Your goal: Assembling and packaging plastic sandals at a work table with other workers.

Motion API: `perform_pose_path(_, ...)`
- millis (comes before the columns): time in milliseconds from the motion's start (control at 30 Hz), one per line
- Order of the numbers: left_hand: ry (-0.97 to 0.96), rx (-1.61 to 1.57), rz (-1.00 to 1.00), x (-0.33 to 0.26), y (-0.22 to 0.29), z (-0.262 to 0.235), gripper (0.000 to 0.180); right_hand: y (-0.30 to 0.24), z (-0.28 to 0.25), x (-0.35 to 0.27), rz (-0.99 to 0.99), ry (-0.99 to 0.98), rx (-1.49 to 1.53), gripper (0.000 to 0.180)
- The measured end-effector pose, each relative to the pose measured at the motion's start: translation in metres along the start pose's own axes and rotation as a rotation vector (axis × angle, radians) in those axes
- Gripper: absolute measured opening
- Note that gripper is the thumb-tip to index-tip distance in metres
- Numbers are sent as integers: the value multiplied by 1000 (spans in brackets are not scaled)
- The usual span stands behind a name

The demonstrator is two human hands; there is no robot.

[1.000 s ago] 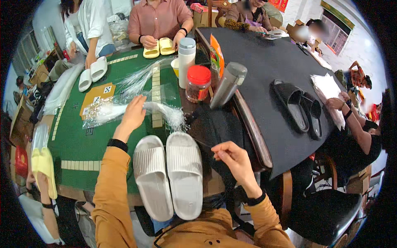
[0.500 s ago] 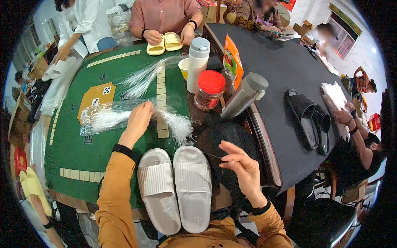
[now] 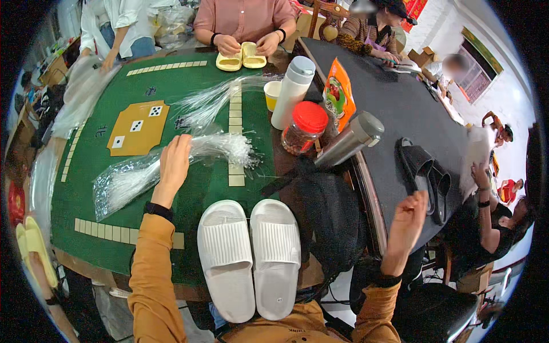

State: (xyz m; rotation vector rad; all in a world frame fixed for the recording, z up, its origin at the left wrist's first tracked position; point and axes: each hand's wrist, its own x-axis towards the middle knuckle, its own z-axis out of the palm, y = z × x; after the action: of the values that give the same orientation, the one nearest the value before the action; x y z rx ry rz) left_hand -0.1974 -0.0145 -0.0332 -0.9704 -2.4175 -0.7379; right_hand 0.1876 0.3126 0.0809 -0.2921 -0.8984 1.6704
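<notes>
My left hand point(image 3: 175, 162) is closed over a bundle of thin, whitish plastic strands point(image 3: 229, 150), which look like loop tag fasteners. One end of the bundle lies inside a clear plastic bag point(image 3: 117, 186). A pair of light grey ridged slide slippers point(image 3: 227, 260) rests side by side at the table's near edge, toes pointing away from me. A tiny thread-like bit shows between their straps. Off to the right, my right hand point(image 3: 406, 223) is raised with its fingertips pressed together; whatever they pinch is too small to make out.
Another strand bundle point(image 3: 209, 106) lies farther back. A white bottle point(image 3: 293, 91), yellow cup point(image 3: 272, 94), red-lidded jar point(image 3: 305, 128), orange packet point(image 3: 338, 94) and grey flask point(image 3: 351, 139) stand to the right. Black slippers point(image 3: 420, 166) lie on the dark table. A co-worker opposite handles yellow slippers point(image 3: 253, 55).
My right hand has swung right, away from the slippers, and its fingers have come together. My left hand has shifted slightly left with the bundle. The view has turned a little.
</notes>
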Motion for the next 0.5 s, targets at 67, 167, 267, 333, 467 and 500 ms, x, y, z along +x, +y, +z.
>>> perform_pose_path(67,-2,6,-12,-2,-1,0,15,-16,0,9,-150,-44,-64,25)
perform_pose_path(167,8,-8,-16,0,-1,-3,15,-35,13,7,-482,-67,-286,22)
perform_pose_path(267,20,-72,-2,1,3,-3,15,-35,53,-19,-513,-127,-741,22)
perform_pose_path(333,28,-120,16,-2,5,-7,15,-6,91,-36,-438,-398,-1102,26)
perform_pose_path(467,17,-233,51,-1,20,-16,18,86,102,-44,-87,-955,-1261,79)
perform_pose_path(500,13,-279,46,1,27,-14,19,109,94,-43,-129,-1029,-1237,90)
